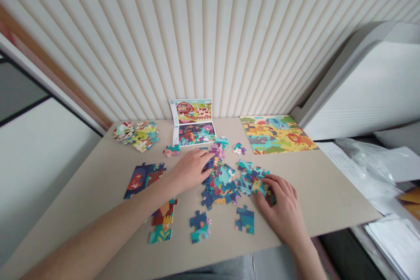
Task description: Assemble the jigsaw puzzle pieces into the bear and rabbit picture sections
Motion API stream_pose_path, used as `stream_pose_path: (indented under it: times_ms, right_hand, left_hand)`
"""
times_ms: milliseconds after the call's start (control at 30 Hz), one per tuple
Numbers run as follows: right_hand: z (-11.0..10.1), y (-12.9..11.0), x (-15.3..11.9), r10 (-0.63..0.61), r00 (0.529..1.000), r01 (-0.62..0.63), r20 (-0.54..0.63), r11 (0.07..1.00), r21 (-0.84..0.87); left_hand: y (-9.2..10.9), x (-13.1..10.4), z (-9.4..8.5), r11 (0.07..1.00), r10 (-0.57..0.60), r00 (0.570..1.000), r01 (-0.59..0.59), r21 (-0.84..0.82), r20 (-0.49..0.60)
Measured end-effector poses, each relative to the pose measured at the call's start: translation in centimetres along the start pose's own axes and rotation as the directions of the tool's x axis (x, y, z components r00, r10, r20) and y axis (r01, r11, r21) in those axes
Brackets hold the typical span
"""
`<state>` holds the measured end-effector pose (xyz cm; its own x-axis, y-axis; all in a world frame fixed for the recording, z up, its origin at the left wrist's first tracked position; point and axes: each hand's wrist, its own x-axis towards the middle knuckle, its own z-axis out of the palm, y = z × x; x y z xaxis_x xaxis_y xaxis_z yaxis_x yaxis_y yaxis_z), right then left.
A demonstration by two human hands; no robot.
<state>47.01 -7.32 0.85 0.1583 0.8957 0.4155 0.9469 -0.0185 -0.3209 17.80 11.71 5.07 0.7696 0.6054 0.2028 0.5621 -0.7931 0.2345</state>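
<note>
A loose pile of dark blue, teal and purple jigsaw pieces point(221, 186) lies in the middle of the table. At its upper left edge, my left hand point(192, 168) reaches in with fingers stretched out and thumb apart, touching pieces. My right hand point(282, 197) is at the right side of the pile, thumb and fingertips closed around a jigsaw piece point(257, 185) with orange and teal on it. Under and beside my left forearm, joined pieces point(139, 181) show a red animal on dark blue; part of this section is hidden by the arm.
Single pieces lie near the front, one point(199, 226) left and another point(245, 219) right. Behind stands a folded picture card point(193, 133). A heap of lighter pieces point(138, 134) is at back left, a safari-animal puzzle point(277, 134) at back right. Papers point(393, 240) lie beyond the table's right edge.
</note>
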Motion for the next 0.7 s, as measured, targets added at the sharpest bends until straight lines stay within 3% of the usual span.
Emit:
stream_pose_path:
  times_ms: [200, 500, 700]
  right_hand:
    - [0.3, 0.4, -0.1, -0.011, 1.0, 0.011, 0.009, 1.0, -0.015]
    - [0.2, -0.1, 0.1, -0.041, 0.999, 0.041, 0.017, 0.999, -0.012]
    - [0.0, -0.2, 0.1, -0.057, 0.998, 0.057, 0.015, 0.998, -0.008]
  left_hand:
    - [0.0, -0.4, -0.4, 0.999, 0.019, 1.0, -0.018, 0.037, -0.018]
    - [-2.6, -0.1, -0.1, 0.996, 0.04, 0.998, -0.036, 0.08, -0.04]
    - [-1.8, 0.5, -0.1, 0.995, 0.057, 0.997, -0.053, 0.088, -0.051]
